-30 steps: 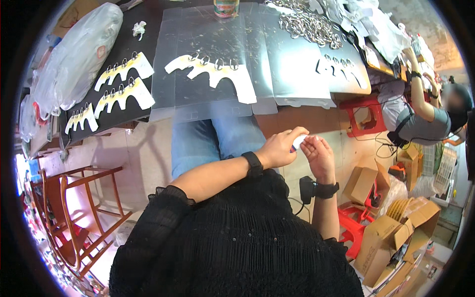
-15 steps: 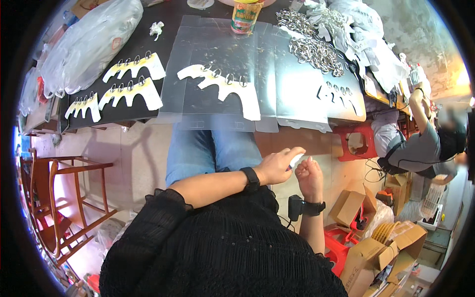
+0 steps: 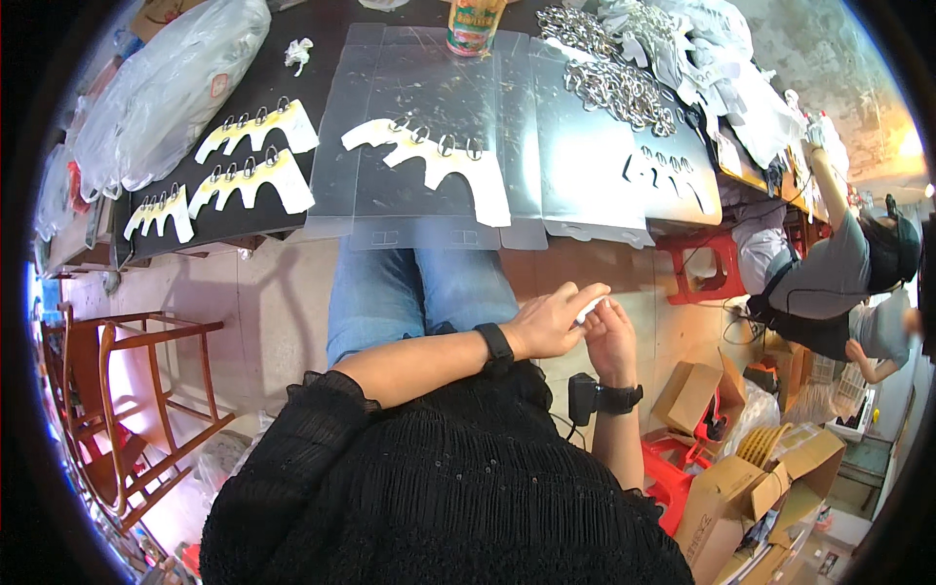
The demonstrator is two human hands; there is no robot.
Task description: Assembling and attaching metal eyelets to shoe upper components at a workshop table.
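Small white piece point(image 3: 586, 312) pinched between left hand point(image 3: 549, 324) and right hand point(image 3: 610, 339) fingertips

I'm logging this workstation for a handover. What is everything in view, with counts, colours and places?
white cards with metal rings: five, white, on the dark table.
clear plastic sheets: several, transparent, table centre.
pile of metal rings: one, silver, table right.
can: one, green and orange, table's far edge.
plastic bags: several, clear, table left.
wooden chair: one, reddish, floor left.
cardboard boxes: several, brown, floor right.
red stool: one, under table.
co-worker: one, grey top, right.
small white piece: one, between both hands' fingers.
left hand: black wristband.
right hand: black watch.
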